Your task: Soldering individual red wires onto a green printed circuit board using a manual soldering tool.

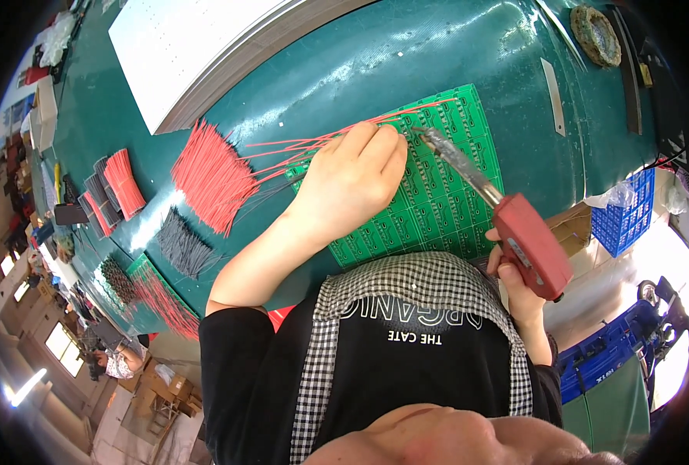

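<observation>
A green circuit board panel (461, 182), printed with rows of small repeated boards, lies on the table in front of me. My left hand (356, 172) rests over its left part with fingers curled around several thin red wires (313, 142), whose ends reach across the panel's top edge. In my right hand (509, 271) is a red-handled soldering gun (530, 244). Its metal barrel slants up and left, the tip just right of my left fingertips, close to the board. Whether the tip touches the board I cannot tell. My left palm hides part of the wires.
Left of the panel lie a spread pile of red wires (214, 177), dark grey wires (186, 244), tied wire bundles (124, 184) and a wired green board (162, 291). A white-topped stack (193, 54) stands behind. At right are a metal strip (552, 97), a tape roll (595, 36) and a blue crate (625, 213).
</observation>
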### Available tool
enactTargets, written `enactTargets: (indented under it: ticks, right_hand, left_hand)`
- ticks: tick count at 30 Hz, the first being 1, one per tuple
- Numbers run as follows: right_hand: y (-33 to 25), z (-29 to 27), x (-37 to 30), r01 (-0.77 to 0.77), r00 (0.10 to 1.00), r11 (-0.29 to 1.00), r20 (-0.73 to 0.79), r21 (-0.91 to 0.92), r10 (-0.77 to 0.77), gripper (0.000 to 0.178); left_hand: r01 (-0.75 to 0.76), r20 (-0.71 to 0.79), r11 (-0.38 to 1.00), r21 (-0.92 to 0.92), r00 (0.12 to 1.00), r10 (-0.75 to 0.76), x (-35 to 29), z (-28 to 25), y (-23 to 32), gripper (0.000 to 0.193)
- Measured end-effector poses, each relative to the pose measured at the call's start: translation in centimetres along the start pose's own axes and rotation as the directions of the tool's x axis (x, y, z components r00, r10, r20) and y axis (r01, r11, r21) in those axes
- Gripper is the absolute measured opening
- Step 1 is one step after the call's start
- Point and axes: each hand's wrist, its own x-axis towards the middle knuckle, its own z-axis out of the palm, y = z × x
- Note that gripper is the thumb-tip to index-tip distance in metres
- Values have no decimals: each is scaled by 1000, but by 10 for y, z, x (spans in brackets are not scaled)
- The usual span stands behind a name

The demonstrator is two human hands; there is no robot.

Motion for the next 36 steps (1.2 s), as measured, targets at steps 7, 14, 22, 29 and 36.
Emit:
enactTargets:
  ticks: [7,14,22,29,36]
  right_hand:
    - [-2,1,2,171,983,984,-54,-51,-174,63]
    - [2,-7,0,142,988,988,-47,-56,-145,63]
    - [2,-12,1,65,998,996,-2,60,-65,75]
    - [1,-11,1,38,999,999,-35,27,-37,76]
    - [7,-13,0,60,998,998,-31,-8,-60,73]
  left_hand:
    - [-3,2,1000,5,1000,3,0,0,0,27]
    - [-22,-104,1000,11,994,23,13,2,4,28]
    - [-70,-196,997,19,978,72,16,15,0,20]
    - [-86,-215,994,62,972,97,17,18,1,13]
    - [-75,-193,996,57,978,85,18,17,1,16]
